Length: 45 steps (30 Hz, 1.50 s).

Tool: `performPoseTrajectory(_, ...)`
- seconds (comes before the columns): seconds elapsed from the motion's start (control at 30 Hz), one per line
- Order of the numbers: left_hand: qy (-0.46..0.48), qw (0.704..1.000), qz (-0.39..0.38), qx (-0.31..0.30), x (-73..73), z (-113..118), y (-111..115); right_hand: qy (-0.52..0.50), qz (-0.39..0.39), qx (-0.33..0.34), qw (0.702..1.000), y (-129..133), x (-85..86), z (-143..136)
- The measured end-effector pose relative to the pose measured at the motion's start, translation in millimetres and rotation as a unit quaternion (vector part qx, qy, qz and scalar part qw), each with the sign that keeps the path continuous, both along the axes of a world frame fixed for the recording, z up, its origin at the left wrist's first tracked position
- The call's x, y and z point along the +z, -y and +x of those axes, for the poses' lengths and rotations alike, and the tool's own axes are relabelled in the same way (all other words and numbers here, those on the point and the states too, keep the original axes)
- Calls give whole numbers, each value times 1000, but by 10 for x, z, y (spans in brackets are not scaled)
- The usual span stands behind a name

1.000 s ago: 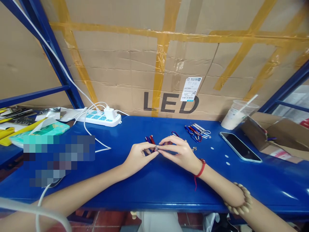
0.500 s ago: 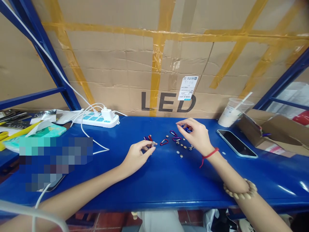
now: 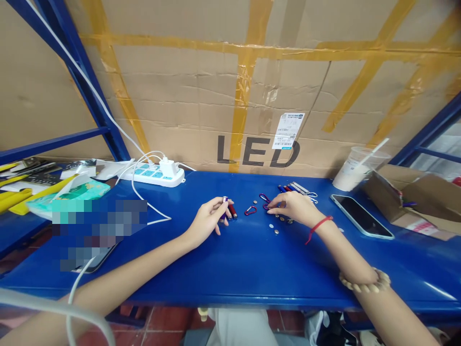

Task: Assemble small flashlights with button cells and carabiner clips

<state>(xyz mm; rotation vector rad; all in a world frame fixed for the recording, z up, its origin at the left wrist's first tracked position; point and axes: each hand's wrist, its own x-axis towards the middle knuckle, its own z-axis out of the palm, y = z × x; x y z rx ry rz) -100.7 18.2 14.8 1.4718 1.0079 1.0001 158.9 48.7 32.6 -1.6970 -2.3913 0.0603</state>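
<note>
My left hand (image 3: 209, 218) is closed around a small purple metal tube (image 3: 224, 216) whose silvery end stands up between thumb and index finger. Right beside those fingers a red metal tube (image 3: 233, 210) lies on the blue table. My right hand (image 3: 293, 207) is down at the table with thumb and index finger pinched at a purple carabiner (image 3: 265, 206); what they grip is hidden. Close by lie another purple carabiner (image 3: 264, 197), a red carabiner (image 3: 250, 210) and several button cells (image 3: 276, 231). Behind the right hand, several coloured tubes (image 3: 288, 188) lie in a row.
On the right are a phone (image 3: 362, 216), a plastic cup with a straw (image 3: 351, 173) and an open cardboard box (image 3: 414, 197). A power strip (image 3: 154, 177) with white cables stands at the back left. A large carton (image 3: 194, 96) rises behind the table (image 3: 230, 274).
My right hand has come down from above the row of tubes to the carabiners and button cells, uncovering the row. My left hand has turned its tube upright. The view has shifted slightly.
</note>
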Motion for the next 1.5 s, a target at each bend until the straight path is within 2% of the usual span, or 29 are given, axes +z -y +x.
performPoseTrajectory(0.13,7,999,-24,21,28,-20,-31,9,15,2,1000,-24,-43,-19)
performPoseTrajectory(0.33,12,995,-7,97,25,-52,-71,-23,40,12,999,-31,-97,-90)
performPoseTrajectory(0.47,-3,993,-3,116,6,-51,-78,-24,35,-5,999,-3,-102,-164)
performPoseTrajectory(0.7,-46,992,17,115,-9,-53,-64,-38,67,26,997,51,-157,-321)
performPoseTrajectory(0.87,-57,990,17,125,-21,-46,-69,-71,39,40,996,114,-179,-423)
performPoseTrajectory(1.07,29,996,-36,81,-7,-12,-69,-70,54,73,993,141,-198,-451)
performPoseTrajectory(1.17,56,995,-38,69,-12,-16,-81,-68,58,77,993,143,-195,-449)
performPoseTrajectory(1.37,9,997,-18,69,-76,-12,-70,-60,66,99,991,167,-169,-453)
performPoseTrajectory(1.5,-43,997,4,70,-67,31,-22,-65,81,120,987,180,-178,-458)
